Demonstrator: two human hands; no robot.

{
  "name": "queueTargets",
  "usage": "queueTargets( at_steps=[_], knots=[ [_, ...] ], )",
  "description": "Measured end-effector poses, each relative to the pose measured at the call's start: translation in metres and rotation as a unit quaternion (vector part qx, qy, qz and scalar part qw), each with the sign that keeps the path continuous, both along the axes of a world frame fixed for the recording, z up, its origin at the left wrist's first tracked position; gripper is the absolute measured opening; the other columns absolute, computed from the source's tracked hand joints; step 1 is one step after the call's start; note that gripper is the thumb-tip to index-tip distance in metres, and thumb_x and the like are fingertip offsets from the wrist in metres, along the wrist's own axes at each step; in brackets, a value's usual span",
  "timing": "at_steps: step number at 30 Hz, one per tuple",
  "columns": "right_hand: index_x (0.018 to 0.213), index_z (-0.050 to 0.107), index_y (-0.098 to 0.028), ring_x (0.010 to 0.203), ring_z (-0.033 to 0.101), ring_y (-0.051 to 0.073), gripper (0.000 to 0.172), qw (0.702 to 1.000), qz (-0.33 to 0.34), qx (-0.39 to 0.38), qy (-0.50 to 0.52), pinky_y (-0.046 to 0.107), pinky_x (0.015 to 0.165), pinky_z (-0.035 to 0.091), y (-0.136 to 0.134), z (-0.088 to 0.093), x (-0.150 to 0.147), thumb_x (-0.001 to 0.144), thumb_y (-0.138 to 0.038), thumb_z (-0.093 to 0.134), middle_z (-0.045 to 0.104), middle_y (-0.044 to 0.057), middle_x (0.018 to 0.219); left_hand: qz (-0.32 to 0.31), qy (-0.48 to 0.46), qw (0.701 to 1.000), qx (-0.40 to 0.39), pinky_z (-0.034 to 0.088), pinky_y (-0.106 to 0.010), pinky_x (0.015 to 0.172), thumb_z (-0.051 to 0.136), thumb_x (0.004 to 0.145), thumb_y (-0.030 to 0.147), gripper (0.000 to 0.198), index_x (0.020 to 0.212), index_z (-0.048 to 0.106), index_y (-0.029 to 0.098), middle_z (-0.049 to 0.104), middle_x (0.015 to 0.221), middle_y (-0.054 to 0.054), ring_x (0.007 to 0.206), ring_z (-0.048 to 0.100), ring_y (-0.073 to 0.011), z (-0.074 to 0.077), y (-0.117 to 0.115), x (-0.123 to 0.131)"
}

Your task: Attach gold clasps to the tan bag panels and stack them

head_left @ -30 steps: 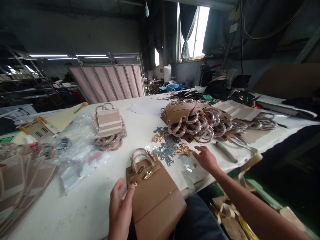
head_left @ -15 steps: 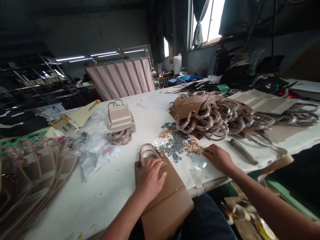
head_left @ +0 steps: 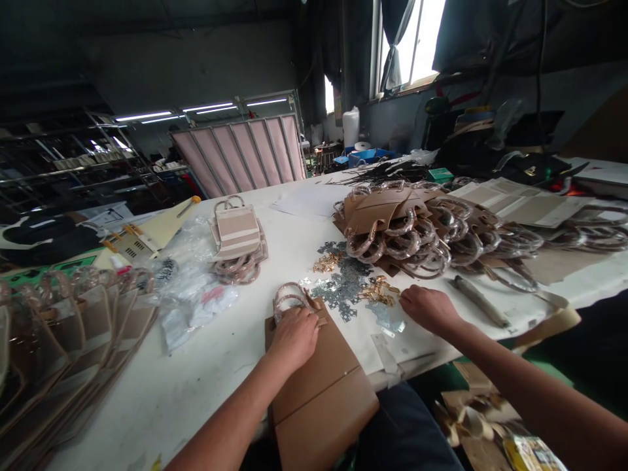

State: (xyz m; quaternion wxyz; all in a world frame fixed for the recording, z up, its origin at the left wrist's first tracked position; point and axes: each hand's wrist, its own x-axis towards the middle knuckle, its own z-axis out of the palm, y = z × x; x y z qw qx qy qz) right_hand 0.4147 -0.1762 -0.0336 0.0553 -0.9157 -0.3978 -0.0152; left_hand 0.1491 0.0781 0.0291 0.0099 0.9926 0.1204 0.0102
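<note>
A brown handbag (head_left: 318, 386) lies flat at the near edge of the white table (head_left: 206, 366), its wrapped handles (head_left: 287, 297) pointing away from me. My left hand (head_left: 294, 335) rests on the bag's top just below the handles, fingers curled down onto the flap. My right hand (head_left: 426, 307) lies on the table to the right, knuckles up and fingers bent inward. Its fingertips touch the edge of a scatter of gold fittings (head_left: 377, 291) and silver metal plates (head_left: 343, 288). What the fingers pinch is hidden.
A heap of brown bags with wrapped handles (head_left: 407, 226) sits behind the fittings, with a long tool (head_left: 478, 301) to its right. Striped bags (head_left: 238, 239) are stacked at centre left, beside plastic wrappers (head_left: 191, 288). More bags (head_left: 63, 340) crowd the left edge.
My left hand moved from beside the bag onto its top and now curls just under the handles. My right hand settled lower by the gold fittings. The view shifted slightly.
</note>
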Motion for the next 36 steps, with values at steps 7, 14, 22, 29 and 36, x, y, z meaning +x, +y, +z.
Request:
queueTargets(
  at_steps=[7,14,22,29,36],
  knots=[
    [0.096,0.069,-0.019,0.087,0.072,0.027,0.033,0.998,0.019,-0.030,-0.050,0.032,0.060,0.035,-0.005,0.002,0.005,0.108,-0.030,0.041,0.075,0.010,0.098,0.030,-0.051,0.997,-0.054,0.054,-0.042,0.091,0.053,0.095,0.015,0.032,0.122,0.070,0.019,0.071,0.114,-0.012,0.103,0.069,-0.0295,0.001,-0.001,-0.008],
    [0.095,0.069,-0.020,0.082,0.075,0.031,0.032,0.997,0.012,-0.045,-0.066,0.034,0.058,0.038,0.000,0.001,0.004,0.109,-0.033,0.043,0.077,0.011,0.094,0.066,-0.115,0.968,-0.212,0.055,-0.036,0.095,0.059,0.089,0.011,0.042,0.129,0.068,0.020,0.076,0.118,-0.008,0.107,0.072,-0.0254,-0.007,0.009,-0.004],
    [0.095,0.071,-0.020,0.082,0.073,0.030,0.032,0.998,-0.008,-0.014,-0.059,0.034,0.061,0.045,0.004,0.007,-0.002,0.107,-0.033,0.044,0.076,0.012,0.097,0.100,-0.151,0.922,-0.343,0.055,-0.033,0.086,0.074,0.083,0.023,0.019,0.102,0.078,0.024,0.081,0.102,-0.002,0.096,0.075,-0.0232,-0.008,0.020,0.014],
    [0.094,0.076,-0.022,0.095,0.070,0.026,0.041,0.852,0.172,0.330,0.369,0.035,0.087,0.057,0.059,0.018,-0.125,0.106,-0.053,0.051,0.075,0.009,0.104,0.081,-0.119,0.868,-0.475,0.059,-0.029,0.077,0.074,0.086,0.036,0.025,0.102,0.076,0.017,0.081,0.094,-0.004,0.087,0.076,-0.0212,-0.021,0.030,0.036],
    [0.092,0.080,-0.021,0.087,0.071,0.024,0.048,0.726,0.084,0.425,0.534,0.033,0.068,0.063,0.124,0.000,-0.167,0.096,-0.066,0.063,0.070,0.010,0.132,0.107,-0.127,0.883,-0.440,0.060,-0.032,0.089,0.038,0.106,0.057,0.054,0.107,0.077,0.019,0.081,0.106,-0.005,0.098,0.076,-0.0207,-0.023,0.038,0.028]
  ],
)
